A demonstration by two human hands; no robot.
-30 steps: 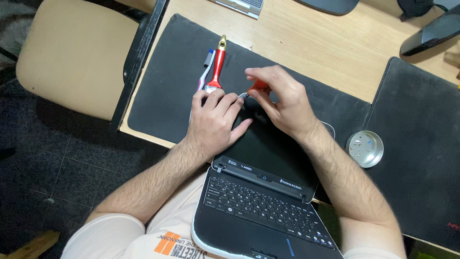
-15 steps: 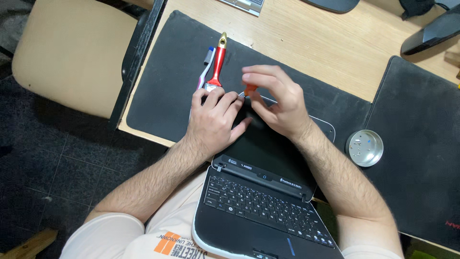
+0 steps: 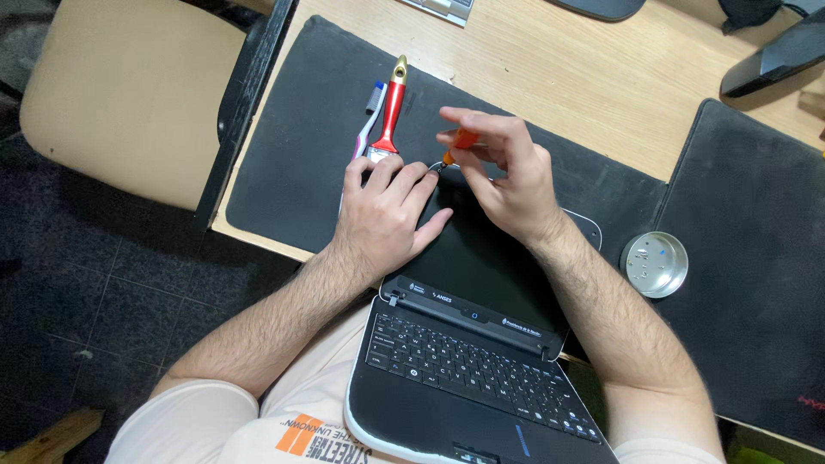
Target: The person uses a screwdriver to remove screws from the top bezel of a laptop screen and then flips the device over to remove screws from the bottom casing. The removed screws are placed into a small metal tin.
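Laptop (image 3: 481, 344) is the thing in hand: small, black and opened out flat, its screen half lying on a dark desk mat (image 3: 301, 146) and its keyboard half hanging off the desk edge over the person's lap. The keyboard has black keys with pale lettering, a pale rim runs round the lower casing, and a hinge bar crosses the middle.

Far left stands a tan chair seat (image 3: 120, 94), well apart from the work. On the mat's left part lie a paintbrush (image 3: 391, 107) with a red handle and a brass-coloured tip, and just beside it a white and blue toothbrush (image 3: 368, 116); both run away from the person.

The left hand (image 3: 382, 219) lies palm down, fingers spread and pressed flat on the far corner of the screen half, its fingertips close to the paintbrush's ferrule. The right hand (image 3: 507, 176) pinches a small orange-handled screwdriver (image 3: 457, 146) between thumb and fingers, tip down at the laptop's far edge just beside the left fingertips.

Further right, on a second dark mat (image 3: 756, 258), sits a round shallow metal tin (image 3: 655, 264); something small lies in it, too small to tell.
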